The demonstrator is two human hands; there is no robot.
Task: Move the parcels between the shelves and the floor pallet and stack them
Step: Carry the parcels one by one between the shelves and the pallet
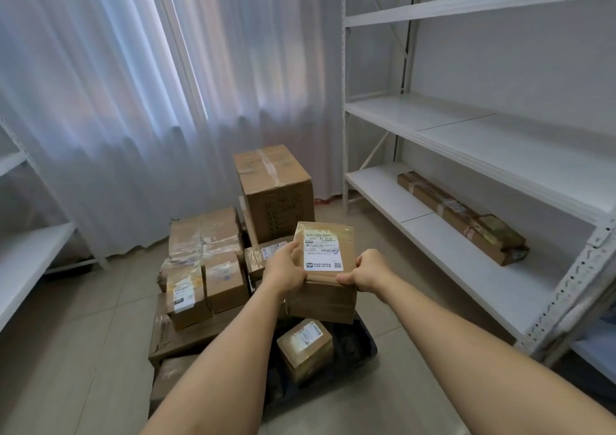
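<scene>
A brown cardboard parcel (325, 296) with a white shipping label on top is held in the air above the dark floor pallet (361, 344). My left hand (283, 268) grips its left side and my right hand (370, 271) grips its right near corner, thumbs on top. Below it lies a small labelled parcel (305, 348) on the pallet. Left of my hands several taped parcels (206, 268) are stacked, and a tall box (275, 191) stands behind. A long flat parcel (463, 218) lies on the lower shelf (393, 194) of the white rack at right.
White metal shelving (500, 141) fills the right side, its middle shelf bare. Another white shelf unit (26, 258) stands at the left edge. White curtains (133, 101) hang behind the pile. Tiled floor (83, 351) surrounds the pallet.
</scene>
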